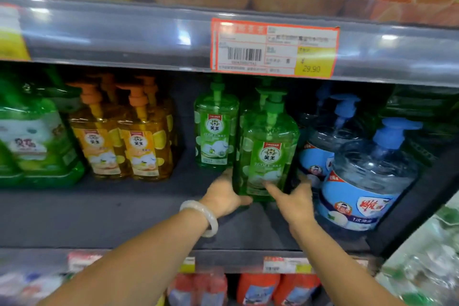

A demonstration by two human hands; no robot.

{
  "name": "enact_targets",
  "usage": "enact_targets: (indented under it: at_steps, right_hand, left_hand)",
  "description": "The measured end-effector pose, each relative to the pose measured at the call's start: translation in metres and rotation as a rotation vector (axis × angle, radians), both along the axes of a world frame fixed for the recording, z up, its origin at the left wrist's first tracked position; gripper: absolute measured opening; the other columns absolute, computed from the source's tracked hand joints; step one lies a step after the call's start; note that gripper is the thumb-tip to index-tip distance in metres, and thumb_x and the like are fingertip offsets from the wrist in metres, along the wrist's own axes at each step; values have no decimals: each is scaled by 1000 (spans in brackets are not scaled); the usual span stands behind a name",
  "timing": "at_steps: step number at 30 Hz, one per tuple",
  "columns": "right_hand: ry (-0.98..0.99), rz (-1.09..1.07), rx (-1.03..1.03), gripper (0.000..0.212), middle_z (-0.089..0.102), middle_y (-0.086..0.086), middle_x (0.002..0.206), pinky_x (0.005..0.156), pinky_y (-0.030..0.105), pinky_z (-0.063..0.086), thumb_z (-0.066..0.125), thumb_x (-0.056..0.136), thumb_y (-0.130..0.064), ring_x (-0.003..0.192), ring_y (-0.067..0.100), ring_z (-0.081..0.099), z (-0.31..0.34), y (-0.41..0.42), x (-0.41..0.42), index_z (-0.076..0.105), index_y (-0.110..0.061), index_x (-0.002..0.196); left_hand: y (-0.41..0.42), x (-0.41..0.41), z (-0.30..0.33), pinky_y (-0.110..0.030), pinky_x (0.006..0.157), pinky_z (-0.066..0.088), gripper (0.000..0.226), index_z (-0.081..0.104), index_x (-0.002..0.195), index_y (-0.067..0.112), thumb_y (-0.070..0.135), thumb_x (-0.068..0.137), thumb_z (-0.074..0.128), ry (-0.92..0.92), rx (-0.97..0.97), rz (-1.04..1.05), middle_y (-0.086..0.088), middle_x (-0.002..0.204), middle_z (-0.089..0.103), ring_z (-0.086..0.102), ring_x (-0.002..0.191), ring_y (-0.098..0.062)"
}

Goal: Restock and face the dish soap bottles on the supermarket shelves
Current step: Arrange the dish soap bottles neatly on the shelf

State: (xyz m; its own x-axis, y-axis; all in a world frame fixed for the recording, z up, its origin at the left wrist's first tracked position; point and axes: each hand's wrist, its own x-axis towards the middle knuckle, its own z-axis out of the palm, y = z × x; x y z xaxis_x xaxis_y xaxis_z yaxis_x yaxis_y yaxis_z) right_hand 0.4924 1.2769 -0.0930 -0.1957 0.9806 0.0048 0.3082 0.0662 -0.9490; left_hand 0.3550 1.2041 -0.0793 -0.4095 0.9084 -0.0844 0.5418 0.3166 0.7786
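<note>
I have the front green bottle (267, 154) between my two hands, low on its body, so I can slide and turn it without tipping its tall pump. My left hand (224, 196) cups the bottle's left bottom edge: the thumb lies along the base in front, and the other fingers go round the side, out of sight behind the plastic. My right hand (294, 202) is at the lower right; its forefinger is stretched out against the label near the base, while the rest of that hand seems to wrap the right edge, though blur keeps me from saying how tightly.

The bottle stands upright on the dark shelf (124, 211), label facing me. Just beyond my left fingers, further back, stands a second green bottle (215, 129), so the one I hold is set forward of it. Just past my right fingers are the blue jugs (362, 181), close against the green bottle. Well off to the left of my left hand sit the orange bottles (129, 141), with bare shelf between. I judge that I am drawing this bottle toward the shelf's front edge to face it.
</note>
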Motion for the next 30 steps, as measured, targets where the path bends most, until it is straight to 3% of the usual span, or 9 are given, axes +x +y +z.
enact_targets:
  at_steps: [2,5,10,14,18,24,30]
  right_hand:
    - [-1,-56,10,80,45,16,132,105,44,41,79,72,-26,122,29,47,0,-34,-4,36,-3,136]
    - [-98,63,136,62,42,15,127,104,36,38,70,81,-11,119,27,45,6,-86,-25,39,-1,134]
    - [-394,442,370,64,36,8,139,105,28,29,65,85,-21,129,23,36,20,-171,-100,35,-11,140]
    - [-593,676,506,66,35,9,139,104,33,30,65,84,-29,128,29,37,20,-271,-173,33,-12,139]
    - [-713,945,670,73,30,10,142,109,37,28,66,82,-35,131,32,33,10,-393,-246,30,-11,140]
    - [-758,1260,835,67,30,11,143,108,39,33,62,84,-38,132,33,31,9,-581,-335,30,-13,137]
    - [-704,1491,996,65,36,11,139,107,39,33,66,81,-40,131,33,33,12,-724,-399,36,-12,132]
  left_hand:
    - [-23,-2,-3,-14,100,28,82,27,146,12,22,79,74,91,5,-38,-6,146,40,38,134,-18]
    - [-66,-16,-5,-17,109,19,85,16,149,12,26,84,69,216,9,-63,-8,153,26,26,141,-18]
    - [-177,-64,4,-22,110,20,79,22,147,10,23,84,67,388,24,-7,-9,150,31,28,140,-24]
    - [-306,-126,4,-35,110,30,78,31,142,9,31,77,69,653,-116,125,-14,142,39,36,133,-30]
    - [-457,-176,3,-35,107,30,69,30,141,7,28,83,62,805,-292,321,-16,142,36,35,132,-30]
    - [-660,-212,3,-37,104,32,64,30,140,10,27,85,57,791,-526,647,-13,142,33,32,133,-29]
    - [-804,-231,-2,-40,107,32,73,29,140,8,29,82,66,666,-679,905,-16,143,32,30,134,-30]
